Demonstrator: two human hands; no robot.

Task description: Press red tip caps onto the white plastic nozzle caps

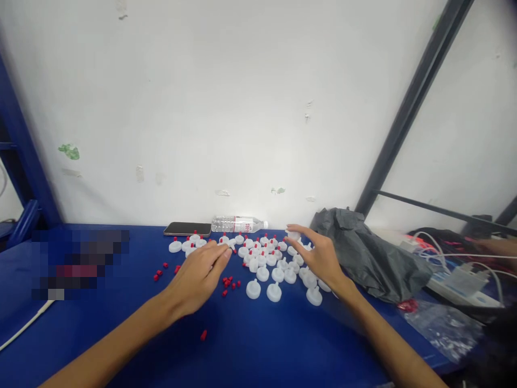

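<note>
My left hand (200,276) is closed, with a white spouted cap (227,243) at its thumb and fingertips; the palm side is hidden. Between the thumb and forefinger of my right hand (319,257) is another white cap (293,235), raised slightly over the pile. Many white spouted caps (273,292) lie beneath and between the hands. Those at the back and middle mostly wear small red tips (262,253), while the nearer ones have bare spouts. Loose red tips (228,281) are scattered beside my left hand, and a single red tip (203,335) lies closer to me.
Along the wall rest a dark phone (188,229) and a clear water bottle (238,224) on its side. To the right are a grey plastic bag (363,253), a clear bag (444,328), and white cables with a power strip (464,288). A white cable (28,326) crosses the left side.
</note>
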